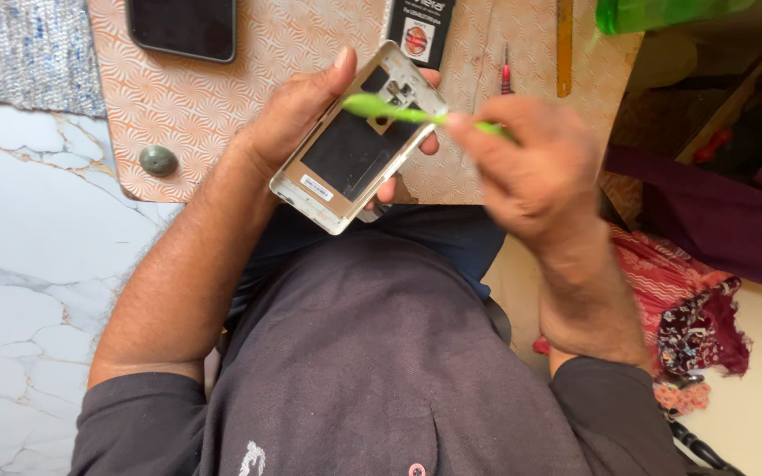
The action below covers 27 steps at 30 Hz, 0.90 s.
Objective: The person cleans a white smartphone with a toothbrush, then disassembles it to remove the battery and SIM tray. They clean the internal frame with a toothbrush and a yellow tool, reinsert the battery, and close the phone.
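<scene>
Left hand [297, 110] is wrapped around an opened phone [354, 141], back cover off, held over the patterned board [222, 97]. Right hand [531, 167], just right of the phone, pinches a green brush [399, 112] across its top; that hand's blurry, brush handle mostly hidden.

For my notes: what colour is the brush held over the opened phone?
Bright green brush, seen best in the head view; the right hand holds it.

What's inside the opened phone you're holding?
The opened phone shows a dark empty battery bay and a small white label. The green brush crosses its upper end, hiding parts there.
</scene>
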Tool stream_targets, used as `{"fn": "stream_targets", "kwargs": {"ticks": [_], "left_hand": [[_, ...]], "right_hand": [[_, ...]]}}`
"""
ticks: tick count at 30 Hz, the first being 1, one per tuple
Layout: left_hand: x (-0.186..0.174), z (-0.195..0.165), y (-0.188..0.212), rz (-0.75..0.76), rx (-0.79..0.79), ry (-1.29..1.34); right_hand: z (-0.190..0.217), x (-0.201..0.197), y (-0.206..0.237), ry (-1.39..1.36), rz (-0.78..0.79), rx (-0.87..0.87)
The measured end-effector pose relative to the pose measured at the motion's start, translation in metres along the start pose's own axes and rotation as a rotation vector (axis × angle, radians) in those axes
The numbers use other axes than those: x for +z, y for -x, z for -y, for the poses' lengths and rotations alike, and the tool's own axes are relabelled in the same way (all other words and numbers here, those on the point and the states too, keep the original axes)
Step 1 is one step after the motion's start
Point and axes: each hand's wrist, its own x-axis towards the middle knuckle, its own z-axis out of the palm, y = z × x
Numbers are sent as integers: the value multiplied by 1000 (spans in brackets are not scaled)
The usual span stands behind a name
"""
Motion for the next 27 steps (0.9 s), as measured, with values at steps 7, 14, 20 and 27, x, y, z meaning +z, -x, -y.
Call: {"fn": "stream_targets", "kwargs": {"ticks": [7, 14, 20, 27], "left_hand": [[-9, 8, 0, 104, -21, 251], [-11, 10, 1, 108, 3, 264], [-8, 13, -6, 124, 134, 278], [-8, 15, -6, 72, 304, 250]], "right_hand": [[-2, -8, 10, -190, -134, 152], [18, 33, 16, -566, -203, 452], [45, 65, 26, -1205, -246, 637], [63, 85, 20, -1508, -248, 809]]}}
